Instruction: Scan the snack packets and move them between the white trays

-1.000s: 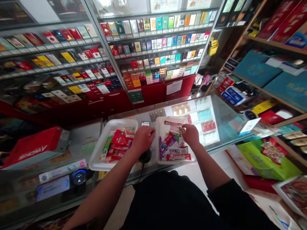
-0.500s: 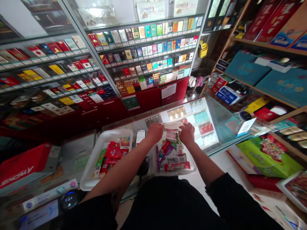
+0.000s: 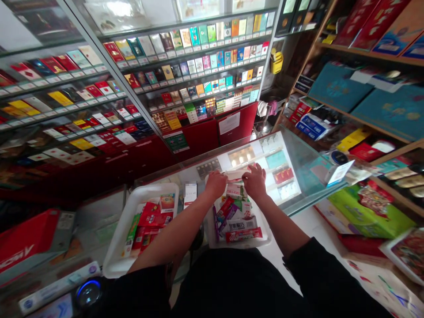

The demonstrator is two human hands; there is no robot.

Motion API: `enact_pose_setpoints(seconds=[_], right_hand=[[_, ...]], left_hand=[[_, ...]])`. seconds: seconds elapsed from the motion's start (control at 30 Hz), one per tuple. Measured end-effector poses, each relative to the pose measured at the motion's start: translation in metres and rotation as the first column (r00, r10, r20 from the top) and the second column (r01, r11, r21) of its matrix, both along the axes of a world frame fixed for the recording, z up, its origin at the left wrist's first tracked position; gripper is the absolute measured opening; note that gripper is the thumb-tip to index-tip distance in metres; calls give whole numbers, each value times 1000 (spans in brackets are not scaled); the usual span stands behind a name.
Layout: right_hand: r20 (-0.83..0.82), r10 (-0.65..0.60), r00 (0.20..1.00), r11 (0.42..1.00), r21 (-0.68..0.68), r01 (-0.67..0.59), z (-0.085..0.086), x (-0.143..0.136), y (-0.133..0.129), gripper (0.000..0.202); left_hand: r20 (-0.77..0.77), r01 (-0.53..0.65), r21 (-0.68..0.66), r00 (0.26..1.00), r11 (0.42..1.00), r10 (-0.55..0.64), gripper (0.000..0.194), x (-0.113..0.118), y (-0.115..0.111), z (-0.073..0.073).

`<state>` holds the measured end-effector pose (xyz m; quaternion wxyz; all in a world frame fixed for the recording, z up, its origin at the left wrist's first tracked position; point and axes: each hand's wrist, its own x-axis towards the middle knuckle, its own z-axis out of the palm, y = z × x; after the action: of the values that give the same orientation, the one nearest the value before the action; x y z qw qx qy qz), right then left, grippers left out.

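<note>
Both hands are at the far end of a white tray (image 3: 269,233) on the glass counter. My left hand (image 3: 216,184) is closed at that tray's left far corner. Across from it, my right hand (image 3: 255,182) pinches with thumb and fingers. A thin pale packet with a reddish edge (image 3: 236,179) stretches between them; its kind is too small to make out. Nearer my body in the tray lie a red snack bar (image 3: 244,235), a bar in a silver-grey wrapper (image 3: 243,223), and purple-wrapped sticks (image 3: 216,223).
A second white tray (image 3: 109,256) with red packets stands at the left, beside a phone (image 3: 190,194). A red box (image 3: 28,240) is farther left. Cigarette shelves (image 3: 198,62) line the back. A sign stand (image 3: 338,172) stands on the counter's right end.
The view has shifted slightly. My right hand has moved a little closer to my left, its fingers still at the pale packet. The trays' contents look the same.
</note>
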<state>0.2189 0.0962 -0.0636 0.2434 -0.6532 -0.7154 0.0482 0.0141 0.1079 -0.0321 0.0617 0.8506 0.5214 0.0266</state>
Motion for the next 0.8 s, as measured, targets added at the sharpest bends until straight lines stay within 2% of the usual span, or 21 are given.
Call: enact_pose_setpoints(seconds=[0.13,0.27,0.33,0.4,0.47,0.53,0.6,0.67,0.7,0.8], right_hand=[[-98,17,995,994,107,-7,13,-2,4,14],[-232,29,972,978,206,20,19,-7,1,36],[-294,25,955,977,209,39,21,-13,-4,44],[-365,9,931,986,160,53,25,-20,-12,51],[-470,-24,883,997,54,56,29,-27,-19,59],[-606,-74,792,997,-73,37,32,-34,-25,67],[-735,-124,666,985,-171,-5,33,-39,-28,72],[-816,-134,563,970,-224,-95,33,-44,-31,69],[-836,-124,535,960,-238,-149,33,-46,-32,63],[-858,-69,508,934,-235,-270,34,-53,-36,45]], left_hand=[[82,-81,-18,993,997,82,22,-7,2,5],[197,-160,-54,966,986,168,21,-16,-1,17],[272,-196,-78,939,978,210,20,-21,-5,25],[362,-230,-111,897,967,255,20,-25,-11,34],[448,-256,-160,842,953,302,19,-29,-18,41],[518,-267,-210,785,941,338,19,-35,-25,46],[571,-267,-247,736,932,362,19,-41,-31,48],[615,-257,-279,692,925,378,20,-47,-36,47],[636,-249,-294,670,923,383,21,-50,-39,47],[690,-227,-322,608,919,392,21,-59,-46,45]])
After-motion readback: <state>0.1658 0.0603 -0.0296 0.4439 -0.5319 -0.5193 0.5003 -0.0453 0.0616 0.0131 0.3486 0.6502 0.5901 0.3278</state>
